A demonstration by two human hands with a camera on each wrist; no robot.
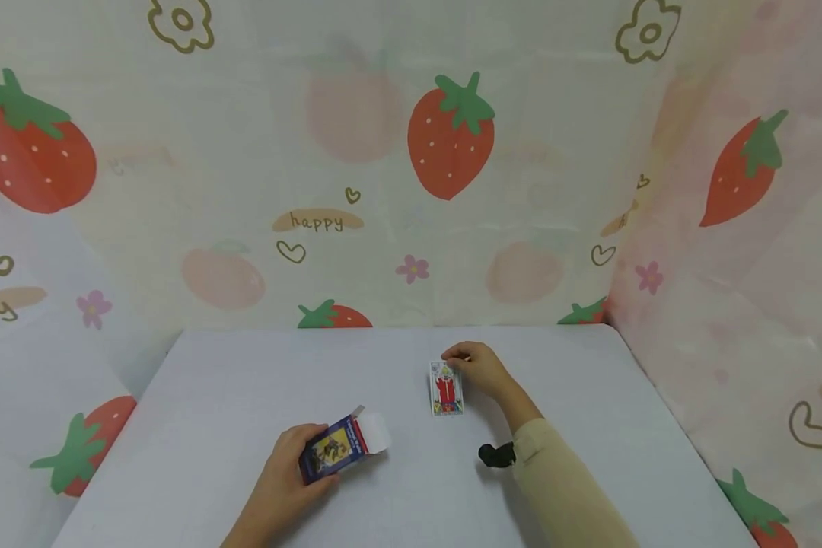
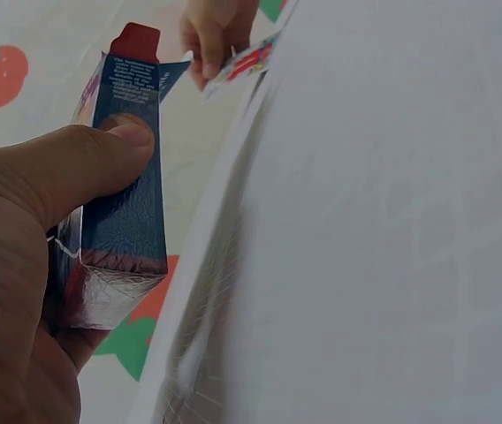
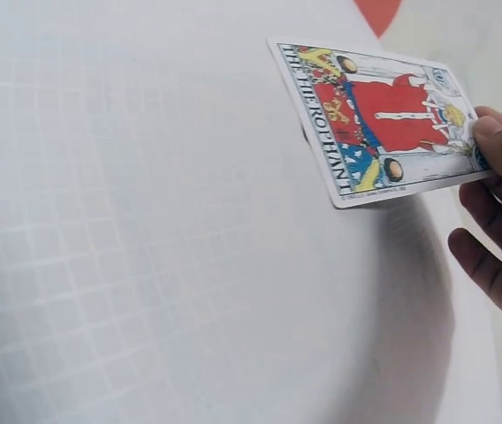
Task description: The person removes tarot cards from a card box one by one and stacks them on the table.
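My left hand (image 1: 289, 466) grips a small dark blue card box (image 1: 333, 449) with a yellow picture panel. The box's white end flap (image 1: 374, 432) stands open, facing right. In the left wrist view, the thumb (image 2: 125, 146) presses along the box's printed blue side. Farther back on the table, my right hand (image 1: 482, 371) pinches a tarot card (image 1: 447, 390) by its top end. The right wrist view shows the card's face, a red-robed figure lettered "THE HIEROPHANT", between thumb and fingers. The card's near end seems tipped slightly off the surface. Inside the box cannot be seen.
A white-covered table (image 1: 246, 380) lies under both hands. Behind and beside it hang sheets printed with strawberries (image 1: 452, 141). A black strap end (image 1: 497, 455) sticks out from the right sleeve (image 1: 555, 472).
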